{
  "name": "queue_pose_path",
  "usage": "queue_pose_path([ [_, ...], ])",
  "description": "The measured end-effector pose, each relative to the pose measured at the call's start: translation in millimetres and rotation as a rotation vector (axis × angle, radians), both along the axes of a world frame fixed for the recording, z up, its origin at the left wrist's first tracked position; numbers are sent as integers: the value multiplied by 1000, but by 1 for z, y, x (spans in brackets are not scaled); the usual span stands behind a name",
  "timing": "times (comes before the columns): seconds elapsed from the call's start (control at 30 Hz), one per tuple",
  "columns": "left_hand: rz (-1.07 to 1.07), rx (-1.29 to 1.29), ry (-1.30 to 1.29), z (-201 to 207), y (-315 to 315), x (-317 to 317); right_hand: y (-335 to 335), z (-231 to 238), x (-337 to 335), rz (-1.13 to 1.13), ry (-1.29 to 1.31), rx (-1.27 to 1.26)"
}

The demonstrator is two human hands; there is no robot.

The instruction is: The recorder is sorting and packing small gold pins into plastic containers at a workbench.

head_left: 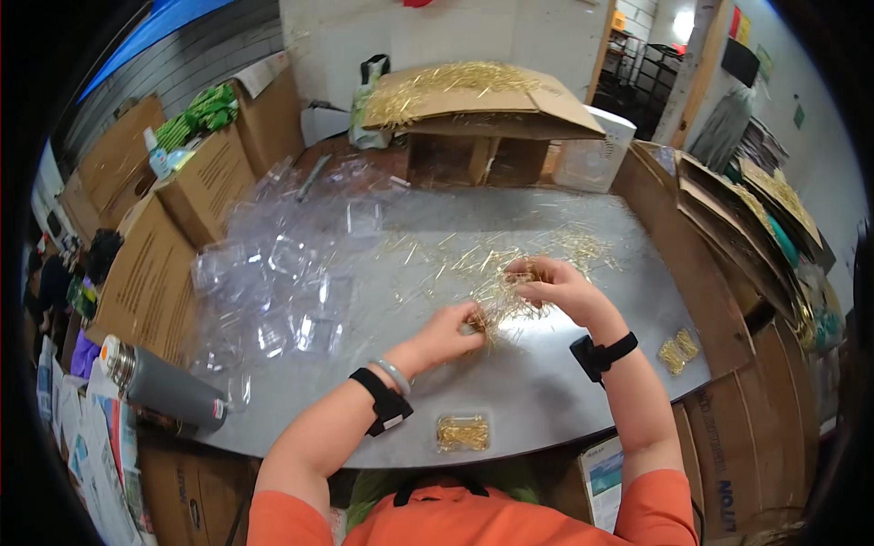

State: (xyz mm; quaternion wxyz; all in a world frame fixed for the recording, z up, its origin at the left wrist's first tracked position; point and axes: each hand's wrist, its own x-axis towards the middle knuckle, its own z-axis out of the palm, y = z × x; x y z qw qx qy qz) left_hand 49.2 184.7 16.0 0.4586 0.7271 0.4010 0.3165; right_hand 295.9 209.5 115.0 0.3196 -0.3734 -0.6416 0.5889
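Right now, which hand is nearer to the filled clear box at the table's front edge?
Left. The left hand is beyond the box, apart from it; the right hand is farther beyond and off to its right.

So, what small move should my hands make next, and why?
Probably bring your right hand toward your left hand, gathering the thin, gold, metallic-looking strands between them: these point in several directions, and more lie scattered across the smooth grey tabletop.

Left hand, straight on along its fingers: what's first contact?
Most likely the loose gold-coloured pieces just off the fingertips of the left hand. Beyond them, the right hand looks roughly in line, though its height above the table is unclear from this view.
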Motion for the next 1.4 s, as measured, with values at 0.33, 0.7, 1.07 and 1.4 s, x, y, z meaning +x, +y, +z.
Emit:
queue_pose_path([
  [0.33,62,172,288,22,13,31,36,-55,85,16,-205,-122],
  [0.7,64,-16,125,23,47,88,46,-39,122,-146,-54,-254],
  [1.07,-6,151,222,-19,53,104,49,-37,138,-272,-82,-114],
  [1.4,73,162,178,-4,40,113,58,-35,165,-700,-100,-44],
])
